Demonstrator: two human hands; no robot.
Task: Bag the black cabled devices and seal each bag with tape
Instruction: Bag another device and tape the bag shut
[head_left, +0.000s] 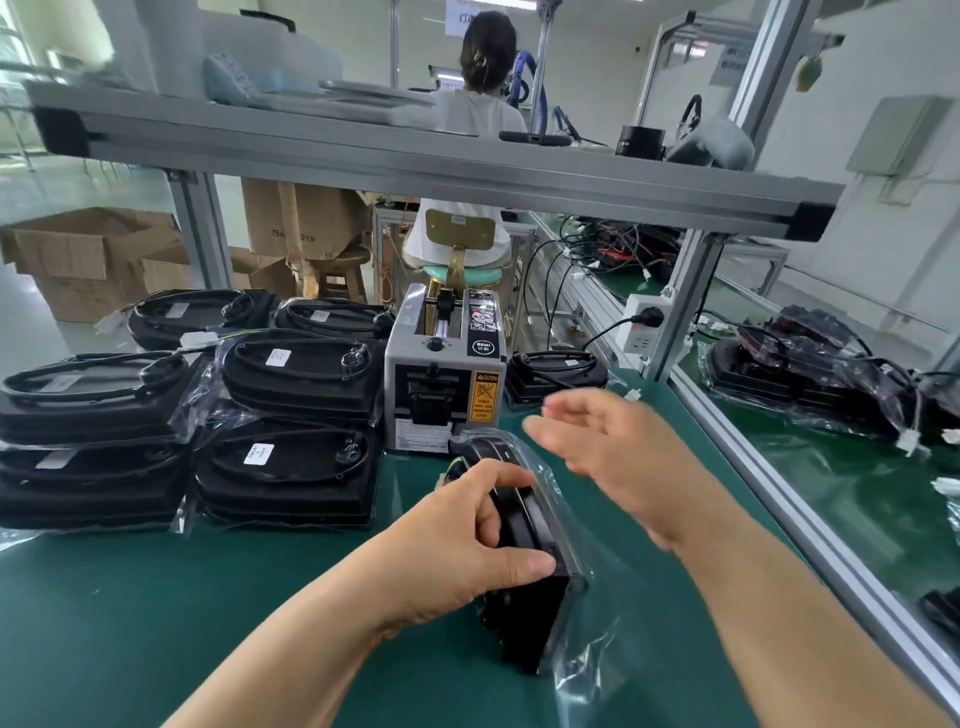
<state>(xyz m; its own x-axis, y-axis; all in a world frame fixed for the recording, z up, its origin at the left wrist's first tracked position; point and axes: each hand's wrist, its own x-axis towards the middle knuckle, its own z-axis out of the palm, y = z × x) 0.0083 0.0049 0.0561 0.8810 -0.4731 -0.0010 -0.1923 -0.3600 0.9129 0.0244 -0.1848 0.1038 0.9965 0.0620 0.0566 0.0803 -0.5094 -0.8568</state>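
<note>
Nearest me, my left hand (457, 540) grips a black device (530, 613), thumb and fingers curled over its top edge. It stands on edge on the green mat (156, 623), inside a clear bag (582, 670) whose loose end lies toward me. My right hand (597, 457) hangs above it, blurred, fingers loosely spread, holding nothing. Behind sits the tape dispenser (441, 374). Left of it lie stacks (291, 415) of bagged devices. Farther off, a person (483, 104) sits facing away.

Cardboard boxes (78, 260) far left; wooden stool (343, 258) (person (483, 111) seated beyond).
</note>
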